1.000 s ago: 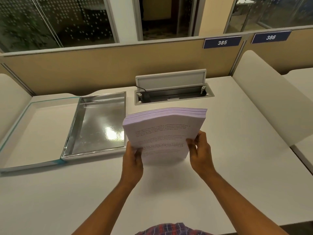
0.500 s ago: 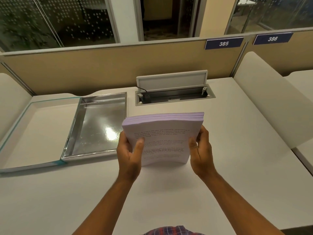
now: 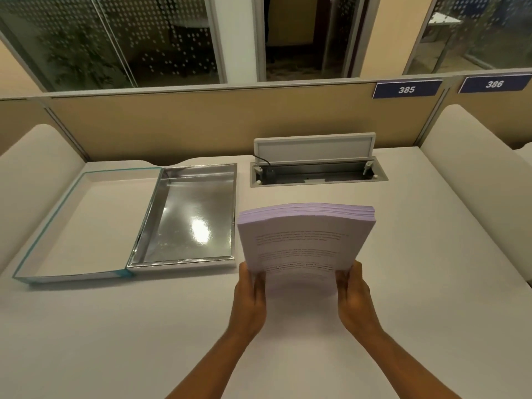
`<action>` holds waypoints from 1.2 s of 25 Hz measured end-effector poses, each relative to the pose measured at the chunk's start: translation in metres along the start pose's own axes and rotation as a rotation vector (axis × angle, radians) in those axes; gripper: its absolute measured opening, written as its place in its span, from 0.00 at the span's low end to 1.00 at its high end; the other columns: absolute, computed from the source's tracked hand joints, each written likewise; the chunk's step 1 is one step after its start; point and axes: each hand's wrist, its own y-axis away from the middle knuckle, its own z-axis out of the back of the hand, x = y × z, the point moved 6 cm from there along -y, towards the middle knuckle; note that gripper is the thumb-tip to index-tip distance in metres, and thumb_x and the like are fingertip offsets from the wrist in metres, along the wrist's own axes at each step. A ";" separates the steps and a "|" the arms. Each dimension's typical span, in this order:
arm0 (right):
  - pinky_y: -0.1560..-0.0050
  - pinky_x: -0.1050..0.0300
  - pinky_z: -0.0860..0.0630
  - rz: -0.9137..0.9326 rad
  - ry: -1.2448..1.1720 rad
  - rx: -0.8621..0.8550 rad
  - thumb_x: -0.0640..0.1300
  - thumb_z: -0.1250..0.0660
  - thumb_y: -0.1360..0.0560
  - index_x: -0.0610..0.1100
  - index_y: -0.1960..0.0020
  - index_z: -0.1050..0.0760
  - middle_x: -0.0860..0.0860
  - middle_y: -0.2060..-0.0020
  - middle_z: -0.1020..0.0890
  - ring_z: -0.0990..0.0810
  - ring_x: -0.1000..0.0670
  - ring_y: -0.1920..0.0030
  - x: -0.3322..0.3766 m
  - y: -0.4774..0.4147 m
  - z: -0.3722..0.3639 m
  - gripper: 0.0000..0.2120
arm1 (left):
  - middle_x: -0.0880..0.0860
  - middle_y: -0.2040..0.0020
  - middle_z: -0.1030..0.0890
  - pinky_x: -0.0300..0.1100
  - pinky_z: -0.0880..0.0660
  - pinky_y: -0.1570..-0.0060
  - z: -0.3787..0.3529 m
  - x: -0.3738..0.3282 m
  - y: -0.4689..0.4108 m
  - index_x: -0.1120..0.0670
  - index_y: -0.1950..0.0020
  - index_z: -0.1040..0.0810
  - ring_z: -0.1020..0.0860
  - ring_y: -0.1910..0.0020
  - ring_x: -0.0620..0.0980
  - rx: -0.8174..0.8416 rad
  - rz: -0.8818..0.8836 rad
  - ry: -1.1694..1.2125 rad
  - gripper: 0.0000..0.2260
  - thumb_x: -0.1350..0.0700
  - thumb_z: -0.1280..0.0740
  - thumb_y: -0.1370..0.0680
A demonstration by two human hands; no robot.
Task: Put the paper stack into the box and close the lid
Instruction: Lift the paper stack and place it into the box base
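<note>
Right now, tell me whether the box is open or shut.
Open. The box shows its bare silver inside, and its lid lies flipped flat to the left. The paper stack is outside it.

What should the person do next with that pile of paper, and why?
Probably carry the paper stack left and lower it flat into the silver tray of the box. Both the left hand and the right hand grip its near edge, tilted up over the desk, while the box sits open and empty beside it, its lid folded out leftward.
</note>
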 end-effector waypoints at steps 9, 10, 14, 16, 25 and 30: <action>0.51 0.53 0.16 -0.134 0.020 0.215 0.62 0.44 0.18 0.66 0.38 0.31 0.67 0.45 0.17 0.16 0.60 0.46 0.040 -0.048 -0.044 0.10 | 0.35 0.42 0.15 0.29 0.20 0.52 0.075 0.004 -0.042 0.46 0.35 0.24 0.15 0.45 0.39 -0.044 0.080 0.007 0.12 0.54 0.38 0.17; 0.50 0.51 0.15 -0.145 0.019 0.248 0.60 0.43 0.16 0.61 0.36 0.30 0.64 0.46 0.16 0.15 0.58 0.47 0.049 -0.058 -0.060 0.11 | 0.38 0.44 0.14 0.30 0.19 0.54 0.091 0.006 -0.051 0.48 0.36 0.23 0.15 0.46 0.38 -0.055 0.125 0.015 0.12 0.54 0.38 0.18; 0.43 0.41 0.16 -0.251 0.012 0.328 0.48 0.42 0.14 0.48 0.32 0.28 0.50 0.41 0.17 0.15 0.47 0.43 0.083 -0.096 -0.132 0.12 | 0.47 0.43 0.14 0.31 0.20 0.64 0.162 0.026 -0.094 0.52 0.37 0.22 0.15 0.52 0.42 -0.091 0.348 -0.067 0.09 0.58 0.38 0.16; 0.38 0.38 0.18 -0.304 0.033 0.344 0.48 0.42 0.14 0.44 0.33 0.28 0.47 0.40 0.17 0.16 0.44 0.42 0.097 -0.112 -0.167 0.13 | 0.50 0.41 0.15 0.34 0.22 0.63 0.193 0.039 -0.115 0.53 0.36 0.22 0.16 0.50 0.44 -0.086 0.438 -0.097 0.10 0.58 0.38 0.15; 0.26 0.34 0.30 -0.516 0.238 0.385 0.53 0.44 0.14 0.43 0.33 0.28 0.44 0.34 0.19 0.20 0.39 0.35 0.106 -0.160 -0.272 0.17 | 0.58 0.34 0.15 0.40 0.19 0.61 0.252 0.096 -0.195 0.58 0.26 0.22 0.15 0.47 0.56 -0.020 0.639 -0.143 0.18 0.61 0.39 0.16; 0.26 0.36 0.33 -0.483 0.474 0.423 0.55 0.46 0.13 0.44 0.31 0.28 0.45 0.35 0.19 0.20 0.40 0.35 0.111 -0.194 -0.292 0.18 | 0.59 0.34 0.16 0.55 0.15 0.43 0.249 0.118 -0.220 0.56 0.26 0.24 0.15 0.43 0.60 -0.024 0.714 -0.134 0.17 0.59 0.40 0.15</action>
